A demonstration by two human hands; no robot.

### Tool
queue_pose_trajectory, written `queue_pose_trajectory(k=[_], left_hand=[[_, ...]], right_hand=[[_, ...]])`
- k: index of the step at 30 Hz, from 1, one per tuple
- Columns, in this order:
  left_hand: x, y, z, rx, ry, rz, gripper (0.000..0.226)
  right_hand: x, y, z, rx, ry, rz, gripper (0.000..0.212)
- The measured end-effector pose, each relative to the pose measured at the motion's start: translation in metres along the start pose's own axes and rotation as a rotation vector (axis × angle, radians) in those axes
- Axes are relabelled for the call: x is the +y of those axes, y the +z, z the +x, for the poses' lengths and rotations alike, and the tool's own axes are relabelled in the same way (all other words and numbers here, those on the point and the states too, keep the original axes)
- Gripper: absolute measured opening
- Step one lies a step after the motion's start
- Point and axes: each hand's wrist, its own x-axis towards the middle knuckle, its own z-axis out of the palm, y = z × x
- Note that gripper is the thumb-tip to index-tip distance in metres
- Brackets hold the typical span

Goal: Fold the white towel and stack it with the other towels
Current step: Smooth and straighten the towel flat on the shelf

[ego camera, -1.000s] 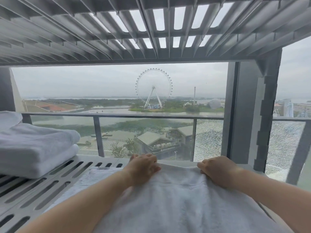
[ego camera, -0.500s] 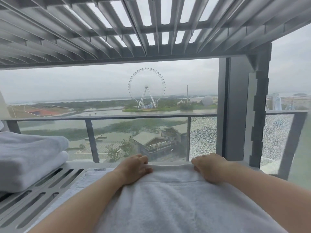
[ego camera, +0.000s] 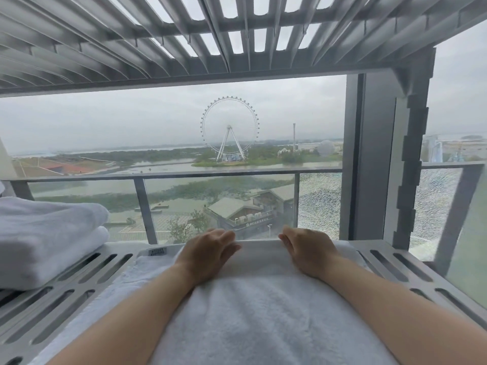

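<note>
Head view only. White towel [ego camera: 250,312] flat on slatted counter [ego camera: 400,267], seemingly folded over once at far edge. Left grip [ego camera: 208,255] and right grip [ego camera: 308,252] flat on that edge, fingers straight, pinching nothing. Looks roughly midway: needs further folds, then lifting onto folded towels [ego camera: 47,243] at left.

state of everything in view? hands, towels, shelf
white towel: folded over itself, flat on the slatted shelf, not yet stacked
left hand: fingers straight, pressing the towel's far edge
right hand: fingers straight, pressing the same edge
folded towels: stacked at left on the shelf, untouched
</note>
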Motion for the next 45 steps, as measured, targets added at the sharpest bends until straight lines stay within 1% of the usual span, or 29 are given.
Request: queue_pose_trajectory(k=[2,4,7,9,11,12,13,15,17,21,24,26,29,32,33,34,37,39,40,41,43,44,45], left_hand=[[0.003,-0.006,-0.001,0.084,0.036,0.046,0.028],[0.007,-0.012,-0.003,0.164,0.068,0.097,0.025],[0.014,-0.018,-0.005,0.173,0.119,0.122,0.026],[0.019,-0.021,-0.005,0.158,0.158,0.135,0.029],[0.027,-0.024,-0.005,0.165,0.216,0.186,0.029],[0.032,-0.026,-0.004,0.174,0.239,0.207,0.028],[0.035,-0.027,-0.003,0.181,0.253,0.213,0.027],[0.038,-0.029,-0.004,0.192,0.276,0.207,0.027],[0.038,-0.031,-0.005,0.186,0.288,0.198,0.028],[0.028,-0.038,-0.011,0.126,0.272,0.162,0.036],[0.025,-0.04,-0.021,0.021,0.214,0.116,0.04],[0.026,-0.039,-0.029,-0.056,0.166,0.086,0.039],[0.022,-0.047,-0.042,-0.156,0.039,0.025,0.037],[0.011,-0.058,-0.059,-0.3,-0.088,0.026,0.041],[0.007,-0.061,-0.064,-0.319,-0.127,0.034,0.04],[0.003,-0.064,-0.069,-0.313,-0.161,0.04,0.039],[-0.006,-0.07,-0.078,-0.191,-0.222,-0.028,0.036],[-0.011,-0.067,-0.082,-0.117,-0.229,0.02,0.041],[-0.013,-0.064,-0.083,-0.105,-0.259,0.057,0.043],[-0.016,-0.062,-0.085,-0.118,-0.32,0.06,0.04],[-0.02,-0.06,-0.085,-0.208,-0.481,-0.027,0.03],[-0.022,-0.058,-0.086,-0.247,-0.537,-0.086,0.028],[-0.024,-0.056,-0.086,-0.268,-0.559,-0.121,0.029]], right_hand=[[-0.002,0.001,-0.001,0.053,-0.028,-0.047,0.025],[-0.002,0.0,-0.002,0.051,-0.033,-0.063,0.026],[-0.003,-0.004,-0.003,0.038,-0.107,-0.062,0.031],[-0.011,-0.006,-0.006,0.061,-0.185,-0.055,0.044],[-0.022,-0.004,-0.008,0.082,-0.21,-0.009,0.064],[-0.028,-0.003,-0.008,0.07,-0.202,0.005,0.07],[-0.031,-0.001,-0.007,0.045,-0.195,0.019,0.071],[-0.032,0.002,-0.004,-0.005,-0.185,0.065,0.06],[-0.031,0.001,-0.004,-0.014,-0.194,0.096,0.047],[-0.031,-0.006,-0.008,-0.024,-0.292,0.033,0.043],[-0.033,-0.014,-0.014,-0.037,-0.357,-0.037,0.044],[-0.033,-0.023,-0.019,-0.068,-0.374,-0.076,0.045],[-0.031,-0.037,-0.025,-0.088,-0.382,-0.165,0.047],[-0.032,-0.045,-0.022,-0.101,-0.389,-0.271,0.047],[-0.035,-0.045,-0.019,-0.118,-0.402,-0.305,0.047],[-0.039,-0.046,-0.016,-0.142,-0.413,-0.334,0.045],[-0.052,-0.044,0.0,-0.195,-0.4,-0.409,0.042],[-0.059,-0.038,0.009,-0.218,-0.369,-0.465,0.042],[-0.063,-0.033,0.012,-0.231,-0.343,-0.475,0.041],[-0.067,-0.027,0.013,-0.241,-0.306,-0.464,0.04],[-0.071,-0.016,0.009,-0.221,-0.197,-0.381,0.035],[-0.072,-0.012,0.005,-0.194,-0.142,-0.328,0.032],[-0.072,-0.009,0.001,-0.164,-0.095,-0.287,0.03]])
